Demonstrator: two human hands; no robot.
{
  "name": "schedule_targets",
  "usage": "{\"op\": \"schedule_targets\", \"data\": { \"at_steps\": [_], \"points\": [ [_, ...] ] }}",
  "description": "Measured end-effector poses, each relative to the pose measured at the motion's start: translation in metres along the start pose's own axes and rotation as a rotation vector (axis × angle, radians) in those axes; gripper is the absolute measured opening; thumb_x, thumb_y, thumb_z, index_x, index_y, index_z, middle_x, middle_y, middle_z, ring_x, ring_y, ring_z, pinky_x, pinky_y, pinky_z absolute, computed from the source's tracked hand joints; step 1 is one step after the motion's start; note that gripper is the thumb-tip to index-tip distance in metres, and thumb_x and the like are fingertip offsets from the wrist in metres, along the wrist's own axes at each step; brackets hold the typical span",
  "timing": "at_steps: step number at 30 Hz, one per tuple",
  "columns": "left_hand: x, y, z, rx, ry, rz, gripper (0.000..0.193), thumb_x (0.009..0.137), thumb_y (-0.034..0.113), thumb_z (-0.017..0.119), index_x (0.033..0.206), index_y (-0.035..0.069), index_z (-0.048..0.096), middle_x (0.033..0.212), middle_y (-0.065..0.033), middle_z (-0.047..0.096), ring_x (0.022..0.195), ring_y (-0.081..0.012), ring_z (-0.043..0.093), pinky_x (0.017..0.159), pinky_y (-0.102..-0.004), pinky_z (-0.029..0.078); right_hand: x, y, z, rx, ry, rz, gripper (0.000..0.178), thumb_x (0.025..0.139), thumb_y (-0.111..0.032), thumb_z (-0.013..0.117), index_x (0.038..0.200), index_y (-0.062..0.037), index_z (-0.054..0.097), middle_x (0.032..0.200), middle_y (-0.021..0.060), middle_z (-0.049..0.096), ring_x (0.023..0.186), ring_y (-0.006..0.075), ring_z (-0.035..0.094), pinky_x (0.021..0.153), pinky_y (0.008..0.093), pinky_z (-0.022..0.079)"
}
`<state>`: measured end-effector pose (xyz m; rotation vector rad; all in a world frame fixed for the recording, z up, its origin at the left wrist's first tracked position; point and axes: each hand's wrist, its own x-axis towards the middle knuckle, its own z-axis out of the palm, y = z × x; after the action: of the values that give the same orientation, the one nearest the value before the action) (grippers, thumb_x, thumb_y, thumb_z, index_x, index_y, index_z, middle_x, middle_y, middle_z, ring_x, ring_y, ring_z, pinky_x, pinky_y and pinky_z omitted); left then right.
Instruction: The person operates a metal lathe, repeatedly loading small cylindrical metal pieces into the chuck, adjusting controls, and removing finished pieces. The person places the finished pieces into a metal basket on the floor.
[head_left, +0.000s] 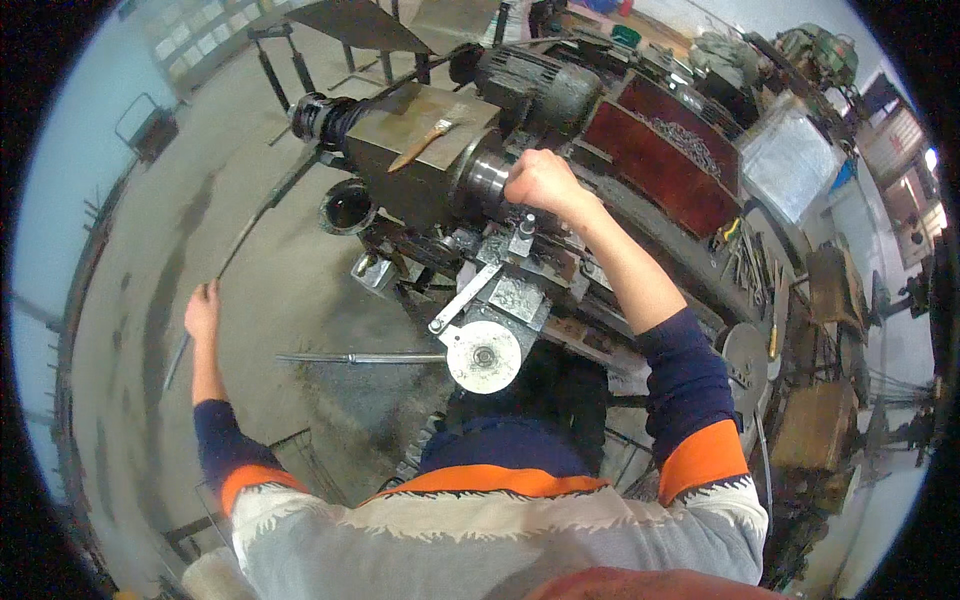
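Out to the left, my left hand [203,308] is wrapped round a long thin rod [245,228] that slants up to the dark fitting at the left end of the lathe headstock [385,150]. My right hand [545,185] is closed at the face of the shiny round chuck [488,177]; whatever its fingers hold there is hidden. A paintbrush [425,143] with a wooden handle lies on top of the headstock. Just below my right hand stands the tool post [524,232]. Nearer to me are a flat lever [465,298] and a pale round handwheel [484,357].
A metal bar [365,358] sticks out leftward from the handwheel. Behind the chuck are a ribbed motor [535,85] and a red-brown tray [640,160] with metal shavings. Several hand tools [745,265] lie at the right. A wheeled cart [150,130] stands far left.
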<state>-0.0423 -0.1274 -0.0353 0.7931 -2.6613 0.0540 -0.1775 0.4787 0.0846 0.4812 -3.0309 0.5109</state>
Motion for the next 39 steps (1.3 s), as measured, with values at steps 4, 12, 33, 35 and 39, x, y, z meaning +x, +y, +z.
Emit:
{"op": "schedule_targets", "data": {
  "at_steps": [4,12,33,35,39],
  "points": [
    [-0.068,0.067,-0.058,-0.09,-0.073,-0.052,0.055,0.084,0.058,0.039,0.089,0.007,0.06,0.083,-0.0161,0.063,0.082,-0.0358,0.06,0.069,-0.0469,0.046,-0.002,0.0,-0.001,-0.038,0.029,-0.001,0.025,0.051,-0.02,0.058,0.067,-0.0023,0.066,0.07,0.02,0.062,0.07,0.0343,0.062,0.066,0.0375,0.049],
    [-0.137,0.126,-0.09,-0.082,-0.123,-0.118,0.048,0.08,0.052,0.052,0.083,0.005,0.058,0.078,-0.018,0.063,0.075,-0.0376,0.061,0.067,-0.0469,0.047,-0.008,-0.015,-0.003,-0.113,-0.013,0.035,0.03,0.055,-0.019,0.06,0.077,0.0003,0.066,0.081,0.0215,0.063,0.078,0.0346,0.063,0.074,0.037,0.051],
    [-0.179,0.407,-0.16,-1.956,-1.392,0.4,0.035,0.092,0.03,0.048,0.087,-0.003,0.061,0.073,-0.013,0.064,0.063,-0.0182,0.063,0.062,-0.0261,0.051,-0.124,-0.031,-0.021,0.343,0.604,-0.566,0.028,0.051,-0.011,0.065,0.079,-0.008,0.064,0.093,0.0114,0.061,0.091,0.034,0.056,0.076,0.0402,0.048],
    [-0.181,0.409,-0.153,-1.933,-1.336,0.455,0.034,0.091,0.029,0.05,0.087,-0.003,0.061,0.072,-0.0123,0.064,0.062,-0.0174,0.063,0.062,-0.0258,0.051,-0.126,-0.032,-0.011,0.315,0.665,-0.533,0.027,0.051,-0.011,0.065,0.078,-0.0079,0.063,0.092,0.0115,0.061,0.091,0.0341,0.056,0.076,0.0399,0.048],
    [-0.17,0.398,-0.16,-1.659,-1.234,0.654,0.031,0.088,0.027,0.055,0.085,-0.003,0.063,0.067,-0.0086,0.063,0.062,-0.0138,0.062,0.06,-0.0246,0.049,-0.13,-0.027,-0.019,0.317,0.487,-0.589,0.025,0.049,-0.011,0.064,0.075,-0.0087,0.064,0.085,0.0096,0.06,0.08,0.031,0.055,0.068,0.0382,0.048]
  ]
}}
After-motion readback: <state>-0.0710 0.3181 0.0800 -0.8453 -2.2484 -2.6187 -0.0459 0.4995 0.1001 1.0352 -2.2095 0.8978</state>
